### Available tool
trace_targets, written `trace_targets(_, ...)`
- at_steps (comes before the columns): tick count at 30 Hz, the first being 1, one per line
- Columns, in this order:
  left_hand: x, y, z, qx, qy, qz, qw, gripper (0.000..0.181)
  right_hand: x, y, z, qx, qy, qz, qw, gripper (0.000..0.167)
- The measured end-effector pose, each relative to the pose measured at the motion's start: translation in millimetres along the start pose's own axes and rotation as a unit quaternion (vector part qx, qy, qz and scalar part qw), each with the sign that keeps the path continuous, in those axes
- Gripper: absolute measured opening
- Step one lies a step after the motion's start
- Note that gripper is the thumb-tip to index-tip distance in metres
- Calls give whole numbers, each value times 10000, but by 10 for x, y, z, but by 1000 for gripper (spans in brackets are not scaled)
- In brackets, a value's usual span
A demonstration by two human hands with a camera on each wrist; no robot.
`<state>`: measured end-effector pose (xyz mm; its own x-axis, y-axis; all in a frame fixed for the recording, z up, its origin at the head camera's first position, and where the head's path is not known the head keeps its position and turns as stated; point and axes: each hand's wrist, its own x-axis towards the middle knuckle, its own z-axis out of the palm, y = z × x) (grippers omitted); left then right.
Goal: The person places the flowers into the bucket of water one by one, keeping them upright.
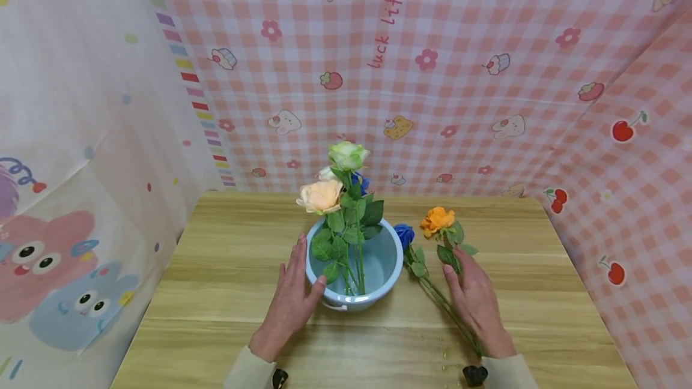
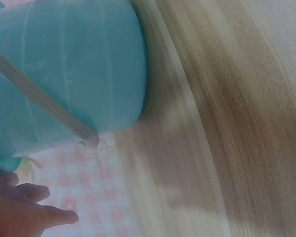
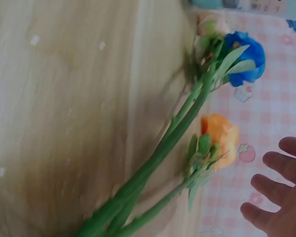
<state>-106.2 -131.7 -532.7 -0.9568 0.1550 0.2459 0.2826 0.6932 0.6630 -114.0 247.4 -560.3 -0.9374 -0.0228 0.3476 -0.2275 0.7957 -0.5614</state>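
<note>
A light-blue bucket (image 1: 400, 260) holds several long-stemmed roses: a peach rose (image 1: 320, 197), a pale green rose (image 1: 348, 156), and a white and a blue bloom partly hidden behind them. My left hand (image 1: 289, 299) rests against the bucket's left rim, fingers extended. Right of the bucket, a blue rose (image 1: 403, 237) and an orange rose (image 1: 438, 221) lie on the table, stems running toward me. Over the orange rose's stem is my right hand (image 1: 476, 299). The right wrist view shows its fingers (image 3: 281, 190) spread, apart from the flowers, holding nothing.
The wooden table (image 1: 227, 257) meets a pink checked cloth (image 1: 459, 95) at the back. A white patterned cloth (image 1: 108, 167) hangs on the left. Water drops (image 1: 444, 354) dot the table near the stem ends. The bucket's handle (image 2: 44, 98) hangs down its side.
</note>
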Motion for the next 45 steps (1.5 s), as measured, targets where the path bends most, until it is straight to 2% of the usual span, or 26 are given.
trace_targets(5, 0, -1, -4, -9, -16, -18, 10000, 84, -13, 95, -15, -219, -329, 284, 9988, 57)
trace_targets(12, -3, -26, 9, 55, 18, 32, 10000, 84, -13, 179, -51, -426, -846, 769, 9925, 67)
trace_targets(23, -7, -30, 5, 64, 4, 51, 10000, 84, -32, 251, -56, -567, -1361, 1271, 9809, 75)
trace_targets(32, -3, -33, 10, 100, 12, 24, 9999, 84, -53, 272, -62, -510, -1503, 1765, 9714, 64)
trace_targets(41, -2, -35, 11, 99, 50, 89, 9999, 83, -50, 339, -92, -364, -1311, 1832, 9736, 37)
trace_targets(45, -1, -25, 5, 66, 14, 61, 10000, 84, -40, 375, -88, -342, -1244, 1943, 9724, 30)
